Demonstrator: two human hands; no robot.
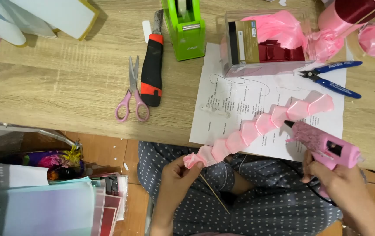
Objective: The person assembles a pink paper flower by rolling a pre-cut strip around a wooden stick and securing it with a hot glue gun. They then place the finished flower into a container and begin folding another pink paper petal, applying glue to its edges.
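Note:
My left hand pinches a thin wooden stick with the rolled end of a pink ribbon petal strip at its tip, held below the table edge over my lap. The strip of folded petals runs up and right across a printed sheet of paper. My right hand grips a pink glue gun. Its black nozzle points left, close to the strip's upper part.
On the wooden table lie pink-handled scissors, a black and red utility knife, a green tape dispenser, a clear box of pink ribbon pieces, blue-handled pliers and a pink ribbon spool. Stacked coloured sheets lie on the floor at left.

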